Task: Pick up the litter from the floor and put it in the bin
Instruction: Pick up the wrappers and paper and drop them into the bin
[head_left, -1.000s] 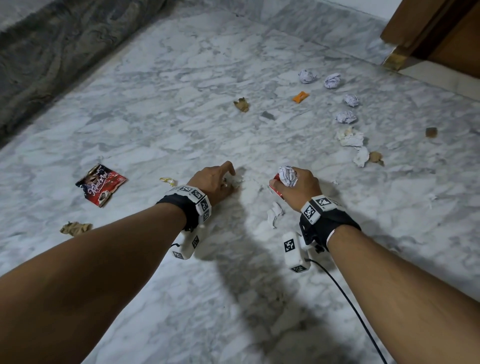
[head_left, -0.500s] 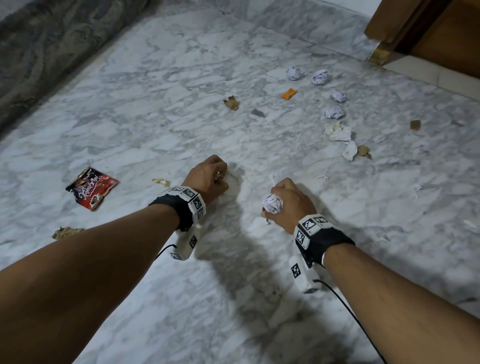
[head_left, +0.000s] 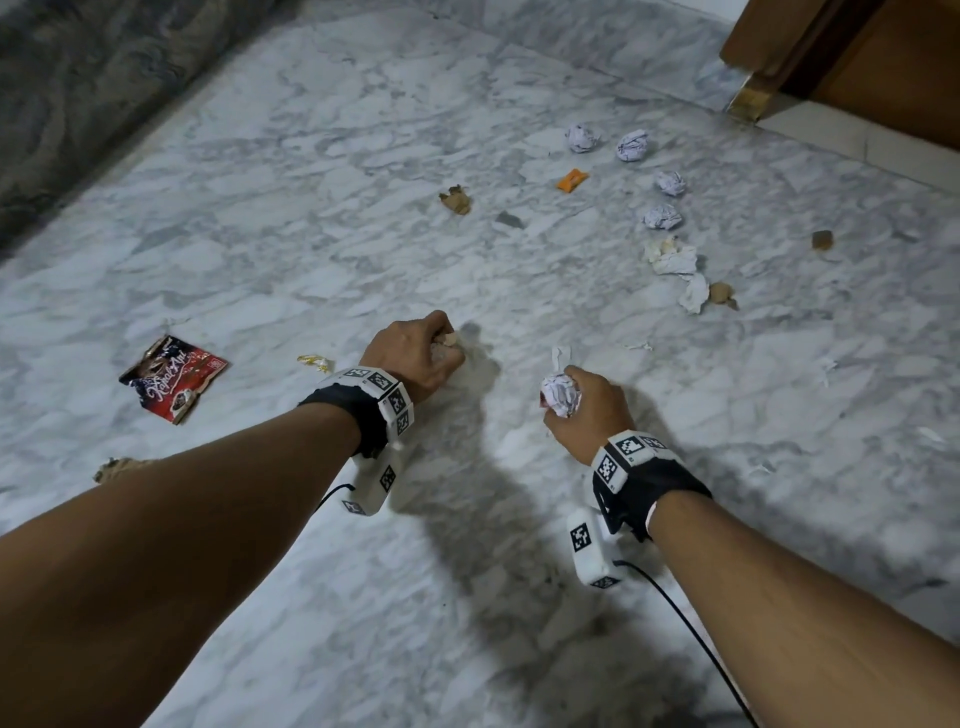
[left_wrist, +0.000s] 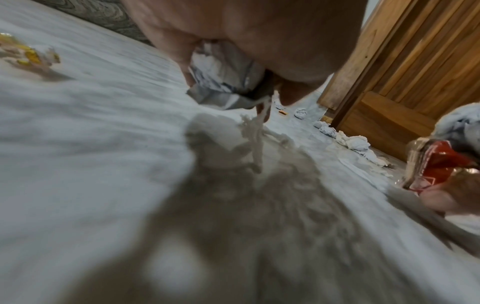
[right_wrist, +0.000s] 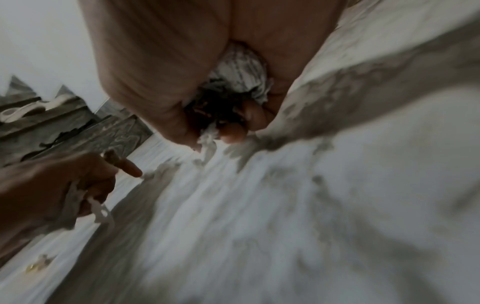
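Under both fists | right hand (head_left: 587, 410) now raised, clenched on paper ball (head_left: 560, 396) plus probably red wrapper | left hand (head_left: 415, 358) closed round scraps (left_wrist: 226, 82) | bin unseen; more litter (head_left: 660, 215) ahead of right hand.

floor (head_left: 311, 156) – white-grey veined marble | packet (head_left: 174, 376) – red, white script | scrap (head_left: 571, 180) – orange | door (head_left: 883, 62) – brown wood
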